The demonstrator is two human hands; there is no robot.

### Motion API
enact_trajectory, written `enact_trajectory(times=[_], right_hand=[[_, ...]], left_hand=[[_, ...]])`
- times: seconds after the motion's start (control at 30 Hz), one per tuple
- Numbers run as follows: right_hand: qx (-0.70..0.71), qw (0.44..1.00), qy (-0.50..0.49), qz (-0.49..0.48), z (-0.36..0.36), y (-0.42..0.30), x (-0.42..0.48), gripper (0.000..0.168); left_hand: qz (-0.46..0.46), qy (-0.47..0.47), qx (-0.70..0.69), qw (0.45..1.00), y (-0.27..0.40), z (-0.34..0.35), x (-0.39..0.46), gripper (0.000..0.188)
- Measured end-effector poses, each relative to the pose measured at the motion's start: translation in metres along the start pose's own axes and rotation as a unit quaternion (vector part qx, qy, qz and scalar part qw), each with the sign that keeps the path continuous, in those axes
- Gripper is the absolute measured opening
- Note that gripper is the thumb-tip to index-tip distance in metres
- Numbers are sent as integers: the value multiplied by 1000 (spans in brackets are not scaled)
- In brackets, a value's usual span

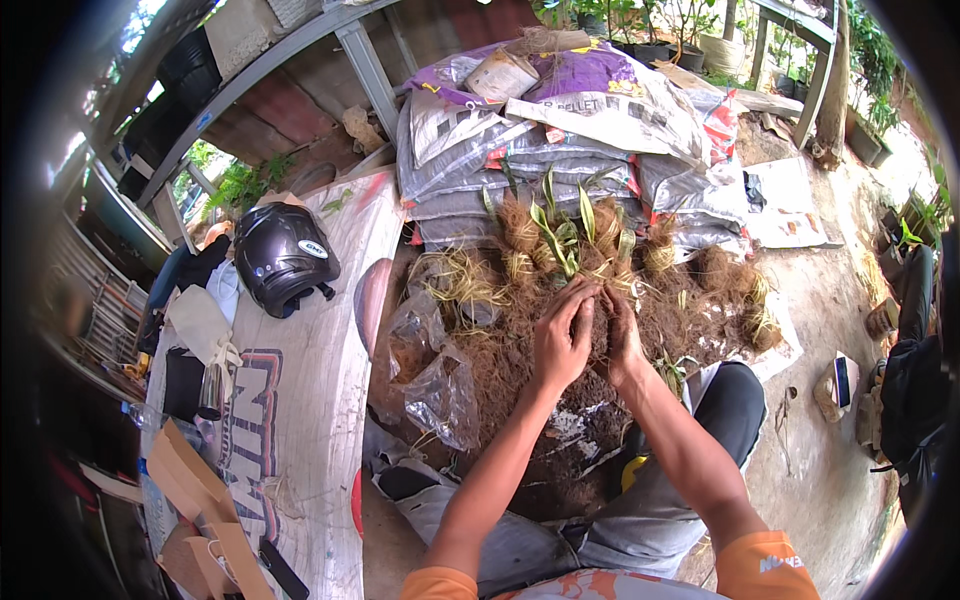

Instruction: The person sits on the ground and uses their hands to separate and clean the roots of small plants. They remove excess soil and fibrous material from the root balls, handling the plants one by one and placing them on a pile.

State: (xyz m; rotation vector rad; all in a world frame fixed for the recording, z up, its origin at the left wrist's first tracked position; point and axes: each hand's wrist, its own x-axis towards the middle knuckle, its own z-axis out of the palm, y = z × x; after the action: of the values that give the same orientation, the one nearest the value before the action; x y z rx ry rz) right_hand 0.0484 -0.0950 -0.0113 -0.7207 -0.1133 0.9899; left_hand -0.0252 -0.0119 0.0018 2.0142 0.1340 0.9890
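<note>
My left hand [562, 330] and my right hand [621, 330] press from both sides around a clump of brown fiber and soil [601, 341], whose lower part shows between them. Green pointed leaves [553, 241] stand just beyond my fingertips; whether they grow from this clump I cannot tell. Behind my hands, several fiber-wrapped root balls [519, 226] tied with yellowish strands stand against stacked sacks. More wrapped balls [761, 322] lie to the right. A tangle of yellowish strands [461, 281] lies to the left, by a clear plastic bag [442, 397]. Loose brown fiber [504, 382] covers the ground before me.
Stacked sacks [525, 169] rise at the back, with a cut tube [501, 75] on top. At left, a banner-covered table [322, 420] bears a black helmet [286, 259], a metal tumbler [213, 390] and cardboard [191, 472]. A phone [844, 381] rests on a block at right.
</note>
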Motion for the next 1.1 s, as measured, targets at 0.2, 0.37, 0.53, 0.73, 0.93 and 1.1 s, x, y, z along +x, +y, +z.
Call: enact_trajectory(times=[0.2, 0.37, 0.53, 0.73, 0.93, 1.1], right_hand=[[-113, 987, 111, 31, 44, -12, -28, 51], [-32, 996, 79, -30, -9, 9, 3, 30], [18, 999, 17, 39, -8, 10, 0, 34], [76, 992, 89, 46, 33, -5, -28, 38], [163, 985, 49, 17, -5, 16, 2, 34], [198, 980, -20, 23, -23, 27, 13, 35]], left_hand=[[-32, -6, -123, 992, 19, -18, 11, 49], [37, -24, -22, 999, 14, -7, 7, 38], [56, -49, 55, 996, 10, -7, 5, 36], [135, -86, 58, 985, 5, -22, 4, 34], [149, -28, 71, 986, -5, 0, -2, 27], [135, 5, 41, 990, -11, 6, -10, 25]])
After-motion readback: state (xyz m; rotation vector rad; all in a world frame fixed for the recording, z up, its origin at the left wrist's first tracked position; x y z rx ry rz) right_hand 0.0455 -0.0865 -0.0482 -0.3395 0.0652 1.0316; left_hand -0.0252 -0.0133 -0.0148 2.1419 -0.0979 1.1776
